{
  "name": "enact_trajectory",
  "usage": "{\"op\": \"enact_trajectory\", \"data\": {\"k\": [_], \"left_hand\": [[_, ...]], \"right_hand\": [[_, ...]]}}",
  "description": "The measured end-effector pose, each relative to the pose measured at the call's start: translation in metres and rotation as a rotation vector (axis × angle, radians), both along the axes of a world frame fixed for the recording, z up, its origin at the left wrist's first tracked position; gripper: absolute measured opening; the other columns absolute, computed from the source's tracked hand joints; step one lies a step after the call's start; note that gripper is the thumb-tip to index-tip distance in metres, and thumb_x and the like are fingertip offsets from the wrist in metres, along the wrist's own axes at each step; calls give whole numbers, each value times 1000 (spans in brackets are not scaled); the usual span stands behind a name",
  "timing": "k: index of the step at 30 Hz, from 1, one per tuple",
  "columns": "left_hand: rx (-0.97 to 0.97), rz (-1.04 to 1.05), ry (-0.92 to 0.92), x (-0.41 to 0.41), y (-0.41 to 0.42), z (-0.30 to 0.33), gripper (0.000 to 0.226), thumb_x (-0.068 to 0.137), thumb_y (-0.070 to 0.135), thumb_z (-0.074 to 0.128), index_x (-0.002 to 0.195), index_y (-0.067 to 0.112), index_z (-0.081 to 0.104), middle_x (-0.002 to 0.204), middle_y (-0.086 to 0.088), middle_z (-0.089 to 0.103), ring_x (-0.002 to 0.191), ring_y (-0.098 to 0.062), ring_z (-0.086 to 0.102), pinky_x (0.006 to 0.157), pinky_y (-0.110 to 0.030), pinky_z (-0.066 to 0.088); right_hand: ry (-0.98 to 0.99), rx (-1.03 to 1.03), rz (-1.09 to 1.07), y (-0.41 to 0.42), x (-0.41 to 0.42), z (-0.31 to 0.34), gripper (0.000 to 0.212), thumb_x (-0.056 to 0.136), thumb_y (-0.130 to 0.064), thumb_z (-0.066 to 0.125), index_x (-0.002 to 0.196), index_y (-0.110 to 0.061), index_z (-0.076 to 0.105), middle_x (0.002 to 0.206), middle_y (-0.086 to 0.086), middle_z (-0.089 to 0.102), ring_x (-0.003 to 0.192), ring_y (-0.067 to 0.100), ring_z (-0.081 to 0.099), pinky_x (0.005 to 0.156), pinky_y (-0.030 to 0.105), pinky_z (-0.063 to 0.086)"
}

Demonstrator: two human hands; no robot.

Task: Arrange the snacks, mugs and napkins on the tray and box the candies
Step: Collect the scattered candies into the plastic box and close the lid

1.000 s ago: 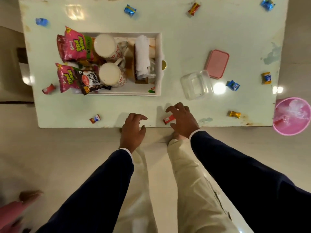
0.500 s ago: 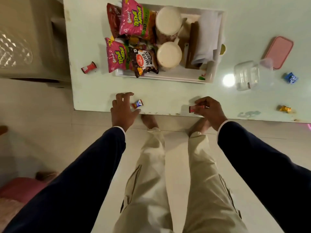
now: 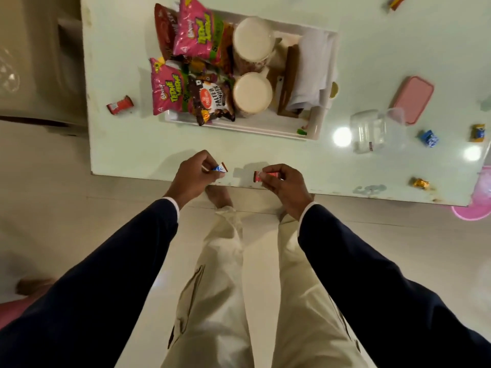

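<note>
at the near desk [image 3: 148, 144] edge, the left hand [image 3: 195, 176] fingers pinch a blue-white candy [image 3: 220, 168] and the right hand [image 3: 284, 185] fingers pinch a red candy [image 3: 265, 176], the clear box [image 3: 369, 131] well apart beside the tray [image 3: 239, 126].

My one head camera looks steeply down from standing height over the table's [image 3: 265, 160] near edge.

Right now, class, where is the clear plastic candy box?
In the head view, the clear plastic candy box sits open on the table's right side, between the white tray and the pink lid.
</note>
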State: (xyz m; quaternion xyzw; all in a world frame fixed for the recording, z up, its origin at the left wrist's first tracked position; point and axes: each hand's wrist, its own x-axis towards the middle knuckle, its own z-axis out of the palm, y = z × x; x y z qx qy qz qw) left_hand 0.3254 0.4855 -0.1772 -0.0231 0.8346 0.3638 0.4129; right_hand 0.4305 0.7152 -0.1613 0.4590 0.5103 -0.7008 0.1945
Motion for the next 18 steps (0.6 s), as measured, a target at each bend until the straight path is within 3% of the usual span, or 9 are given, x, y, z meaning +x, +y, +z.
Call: {"op": "enact_trajectory", "data": {"k": [5, 10, 14, 16, 18], "left_hand": [[176, 225, -157, 30, 83, 25, 22, 85, 25, 83, 90, 14, 63, 72, 3, 75, 61, -17, 70, 60, -30, 51], [268, 163, -190, 52, 195, 40, 14, 93, 22, 74, 91, 21, 60, 74, 5, 77, 56, -14, 70, 47, -24, 45], [258, 81, -178, 61, 283, 44, 14, 93, 22, 72, 90, 22, 58, 79, 3, 77, 58, -12, 70, 46, -24, 43], [249, 75, -140, 63, 320, 45, 14, 92, 21, 73, 90, 21, 59, 83, -2, 77, 57, -9, 69, 44, -17, 43], [228, 85, -94, 63, 347, 45, 13, 91, 20, 74, 92, 18, 61, 86, -5, 76, 60, -11, 67, 44, -11, 42]], "right_hand": [[16, 101, -121, 76, 26, 19, 16, 85, -4, 78, 94, -15, 71, 95, 12, 72, 89, 21, 68, 77, 25, 55], [49, 317, -182, 186, 49, 35, 21, 85, 3, 74, 100, -12, 72, 99, 7, 73, 96, 18, 67, 93, 36, 56], [1, 550, -151, 254, 53, 42, 23, 81, -3, 78, 99, -16, 71, 97, -1, 72, 93, 18, 69, 94, 42, 59], [-17, 594, -122, 275, 48, 42, 24, 81, -8, 82, 101, -15, 70, 99, 2, 73, 96, 21, 71, 92, 40, 59], [13, 599, -92, 286, 40, 40, 28, 79, -14, 86, 101, -13, 70, 96, 0, 72, 91, 15, 70, 86, 27, 59]]}}
